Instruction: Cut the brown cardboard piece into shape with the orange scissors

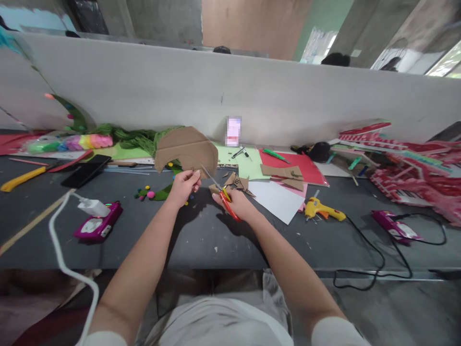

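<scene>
My left hand [185, 186] pinches the lower edge of a brown cardboard piece [187, 146], cut to a curved crescent-like outline and held up off the table. In my right hand [239, 204] is a pair of scissors [228, 205] with red and yellow handles. Their blades point up and left toward the cardboard's lower right edge; whether they touch it I cannot tell. Cardboard scraps [236, 182] lie just behind my right hand. A green felt piece with coloured pompoms [158, 193] is left of my left hand.
A yellow glue gun [322, 209] and a purple power socket [396, 226] with black cord lie right. Another purple socket [99, 223] with a white cable is left, near a black phone [86, 171]. White paper [277, 199] lies right of my hands. A lit phone [234, 131] leans against the partition [162, 86].
</scene>
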### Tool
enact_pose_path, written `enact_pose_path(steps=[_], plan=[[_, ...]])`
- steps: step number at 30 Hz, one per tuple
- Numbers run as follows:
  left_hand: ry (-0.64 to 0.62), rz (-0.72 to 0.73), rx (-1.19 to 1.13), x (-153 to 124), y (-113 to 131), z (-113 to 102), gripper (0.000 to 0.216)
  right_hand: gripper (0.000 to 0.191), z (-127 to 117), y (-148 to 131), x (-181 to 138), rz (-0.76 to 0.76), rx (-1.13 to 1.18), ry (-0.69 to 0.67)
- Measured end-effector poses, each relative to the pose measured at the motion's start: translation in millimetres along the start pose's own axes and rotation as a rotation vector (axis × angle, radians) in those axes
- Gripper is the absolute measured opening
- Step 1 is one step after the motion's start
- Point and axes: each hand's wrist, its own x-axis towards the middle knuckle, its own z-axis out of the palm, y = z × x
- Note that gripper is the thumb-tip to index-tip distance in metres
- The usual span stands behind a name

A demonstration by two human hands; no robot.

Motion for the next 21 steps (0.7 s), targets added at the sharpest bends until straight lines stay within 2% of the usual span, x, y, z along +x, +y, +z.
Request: enact_pose_path(steps=[16, 21], plan=[[-0.048, -0.049, -0.022, -2.7, 8.9, 2.1, 0.049, 0.046, -5.1, -2.5, 1.7, 0.023, -0.066, 0.054], [-0.032, -0.049, -0.056, -3.5, 7.1, 4.9, 0.046, 0.051, -7.8, 0.9, 3.0, 0.012, -0.026, 0.033]])
